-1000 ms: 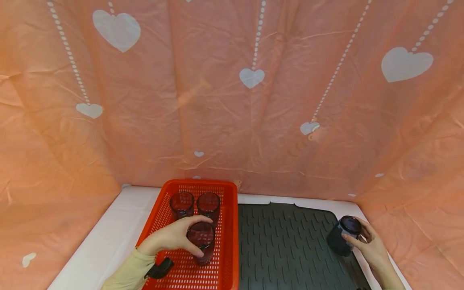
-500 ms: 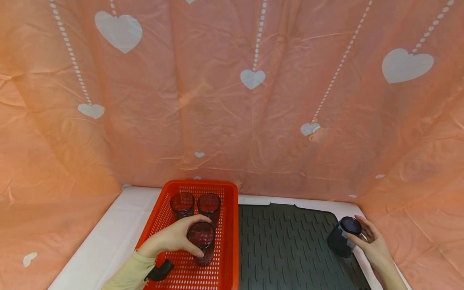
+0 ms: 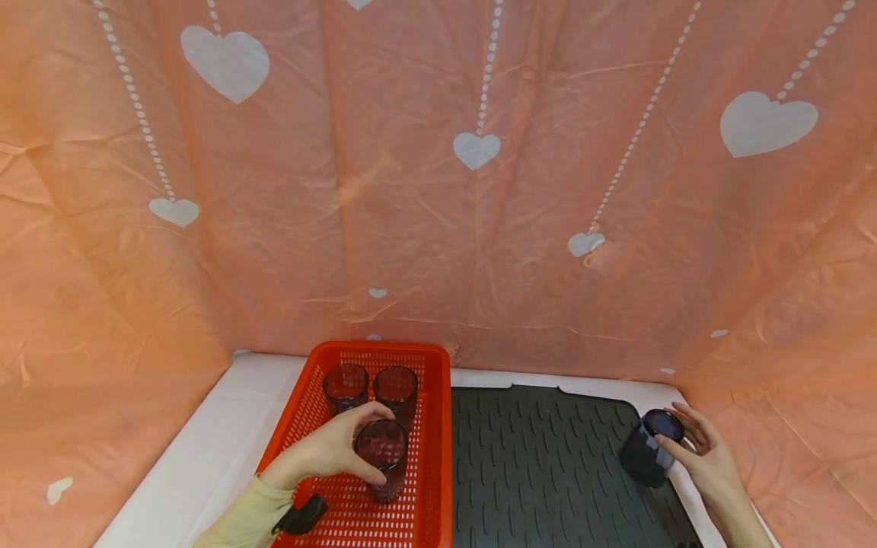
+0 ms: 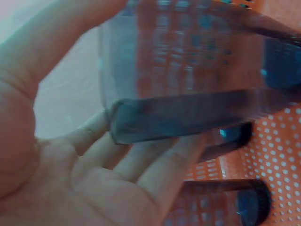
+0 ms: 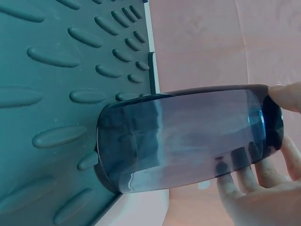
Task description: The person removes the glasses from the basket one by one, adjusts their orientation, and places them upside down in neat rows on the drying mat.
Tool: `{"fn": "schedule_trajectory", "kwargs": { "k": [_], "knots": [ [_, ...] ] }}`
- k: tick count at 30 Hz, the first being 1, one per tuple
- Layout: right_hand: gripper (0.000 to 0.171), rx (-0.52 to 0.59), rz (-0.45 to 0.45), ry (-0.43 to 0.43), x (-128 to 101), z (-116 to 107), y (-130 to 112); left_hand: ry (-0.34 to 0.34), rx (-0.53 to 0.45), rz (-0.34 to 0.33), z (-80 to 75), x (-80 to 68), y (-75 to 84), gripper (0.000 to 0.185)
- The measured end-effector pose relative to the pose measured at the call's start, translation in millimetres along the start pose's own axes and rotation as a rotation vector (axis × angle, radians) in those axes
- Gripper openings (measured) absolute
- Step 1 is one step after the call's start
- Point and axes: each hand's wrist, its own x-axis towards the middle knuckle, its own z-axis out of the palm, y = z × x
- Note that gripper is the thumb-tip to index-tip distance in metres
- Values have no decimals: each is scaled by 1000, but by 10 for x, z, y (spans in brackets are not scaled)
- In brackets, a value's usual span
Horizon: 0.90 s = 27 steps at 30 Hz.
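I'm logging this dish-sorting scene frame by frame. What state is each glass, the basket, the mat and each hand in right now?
Front glass: upright in the basket, gripped by the left hand.
Two back glasses: upright, side by side, untouched.
Red basket: on the white table, holding three glasses.
Blue glass: mouth down, tilted on the mat's right edge, held by the right hand.
Dark ribbed mat: flat beside the basket.
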Motion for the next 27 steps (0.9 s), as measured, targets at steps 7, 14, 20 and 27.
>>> {"fn": "schedule_trajectory", "kwargs": {
  "k": [7,14,20,27],
  "knots": [
    [59,32,-29,7,32,-64,77,13,-40,2,28,-27,-89,69],
    [61,43,-10,-3,26,-19,-78,29,-49,26,65,-36,-139,76],
    [62,114,-51,-9,26,25,-159,44,-10,12,78,-55,-111,75],
    [60,172,-98,-7,49,34,-180,84,8,19,96,-52,-91,75]
  ]
}}
